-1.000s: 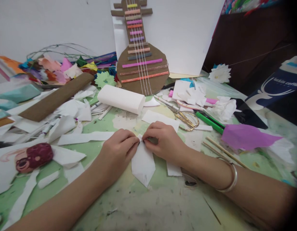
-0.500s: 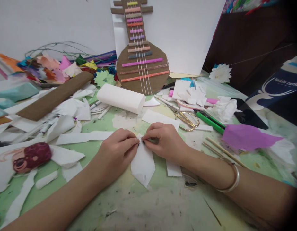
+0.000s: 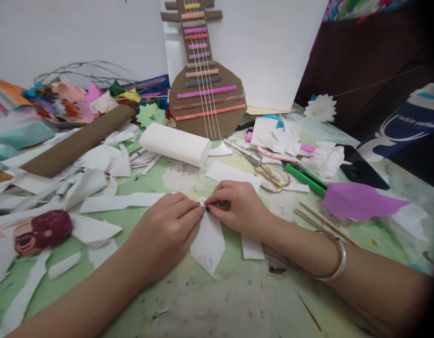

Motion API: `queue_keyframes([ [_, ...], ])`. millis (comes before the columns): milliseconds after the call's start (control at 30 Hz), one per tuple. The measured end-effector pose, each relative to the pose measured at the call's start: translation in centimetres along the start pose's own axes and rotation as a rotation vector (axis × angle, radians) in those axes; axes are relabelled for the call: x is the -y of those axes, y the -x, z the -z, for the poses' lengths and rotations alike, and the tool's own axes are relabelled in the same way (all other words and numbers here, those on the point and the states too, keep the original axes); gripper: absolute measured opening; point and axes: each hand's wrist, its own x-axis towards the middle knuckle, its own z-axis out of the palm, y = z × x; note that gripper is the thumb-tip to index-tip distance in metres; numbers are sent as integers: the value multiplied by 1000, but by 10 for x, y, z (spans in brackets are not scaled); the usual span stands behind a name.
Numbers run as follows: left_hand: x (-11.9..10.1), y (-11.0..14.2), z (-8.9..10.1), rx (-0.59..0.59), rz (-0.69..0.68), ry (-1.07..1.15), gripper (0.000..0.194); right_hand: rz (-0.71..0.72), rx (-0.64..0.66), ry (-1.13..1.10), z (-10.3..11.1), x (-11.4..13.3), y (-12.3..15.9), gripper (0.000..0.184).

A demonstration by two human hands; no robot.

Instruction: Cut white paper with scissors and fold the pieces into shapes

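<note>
A folded piece of white paper lies on the table in front of me, its pointed end toward me. At its far end, my left hand pinches the paper from the left side. My right hand pinches the same end from the right, thumb and forefinger together, and a silver bangle circles that wrist. The fingertips of both hands nearly meet there and partly hide the fold. Beyond them rests a white paper strip, and another strip lies left of my left hand.
A cardboard lute leans against a white board at the back, with a white roll before it. Gold scissors, a green cutter and purple paper lie right. Paper scraps and a dark red pouch crowd the left.
The fingertips of my left hand have shifted slightly at the paper's far end. Both hands still pinch it, and the whole view has moved a little.
</note>
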Motion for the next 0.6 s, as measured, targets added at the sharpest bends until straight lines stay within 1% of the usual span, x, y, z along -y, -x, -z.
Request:
queue_keyframes([
  [133,-4,-2,2,23,-11,-45,22,-2,10,-6,1,0,0,17],
  [367,-6,-4,2,67,12,-13,21,-27,17,-31,2,2,-1,20],
  [433,-7,-4,2,70,17,-15,21,-23,-1,-16,2,1,-1,21],
  [533,-9,-4,2,70,33,-11,21,31,-31,42,2,-1,-2,23],
  [600,-9,-4,2,63,50,3,21,98,-1,98,1,-4,-2,23],
])
